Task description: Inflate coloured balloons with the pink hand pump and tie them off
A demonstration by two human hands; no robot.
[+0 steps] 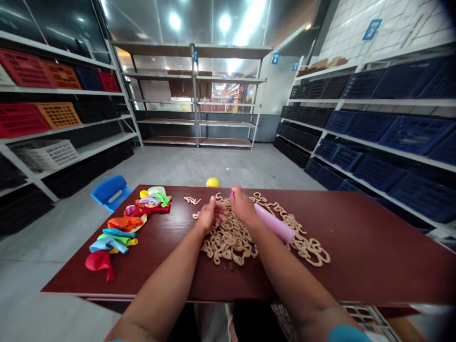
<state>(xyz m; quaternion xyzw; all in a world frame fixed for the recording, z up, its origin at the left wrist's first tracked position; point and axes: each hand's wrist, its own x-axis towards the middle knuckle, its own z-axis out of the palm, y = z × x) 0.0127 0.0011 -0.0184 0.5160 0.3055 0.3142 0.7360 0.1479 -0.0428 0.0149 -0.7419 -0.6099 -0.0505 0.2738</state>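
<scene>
My right hand point(242, 205) is closed around the front end of a lilac cylinder that looks like a balloon pump point(276, 224). A small pink tip point(232, 194) shows past its fingers. My left hand point(211, 216) is beside it, thumb up and fingers apart, holding nothing that I can see. Beneath both hands spreads a pile of beige curly pieces point(231, 242), whose kind I cannot tell. On the table's left side lie several limp balloons in many colours, among them an orange balloon point(124, 223) and a red balloon point(99, 262).
A dark red-brown table point(366, 242) stands before me. Just past its far edge is a round yellow thing point(213, 182), and a blue chair point(112, 191) is at the left corner. Shelves with red crates point(23, 118) and blue crates point(416, 133) line the sides.
</scene>
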